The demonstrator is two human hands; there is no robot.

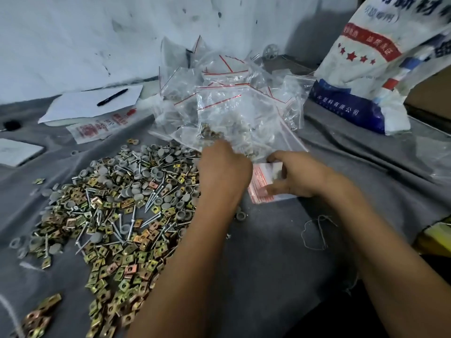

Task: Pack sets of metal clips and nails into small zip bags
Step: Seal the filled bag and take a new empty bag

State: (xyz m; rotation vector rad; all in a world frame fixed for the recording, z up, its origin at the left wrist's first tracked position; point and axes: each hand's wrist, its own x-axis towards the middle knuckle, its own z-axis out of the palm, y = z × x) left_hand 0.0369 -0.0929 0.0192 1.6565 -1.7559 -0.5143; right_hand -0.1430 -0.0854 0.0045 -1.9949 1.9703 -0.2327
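Observation:
A broad heap of brass-coloured metal clips (127,262), nails (153,198) and grey round caps (136,167) covers the grey cloth on the left. Behind it lies a mound of clear filled zip bags (231,106) with red seal lines. My left hand (224,174) reaches to the near edge of that mound, back up; its fingertips are hidden, so I cannot see what they hold. My right hand (300,176) pinches a small stack of empty zip bags (262,185) between thumb and fingers, just right of the left hand.
A white sheet of paper (80,106) with a black pen (112,97) lies at the back left, above a printed plastic packet (97,128). A large printed sack (380,62) stands at the back right. Loose thread (317,232) lies on the cloth (280,264).

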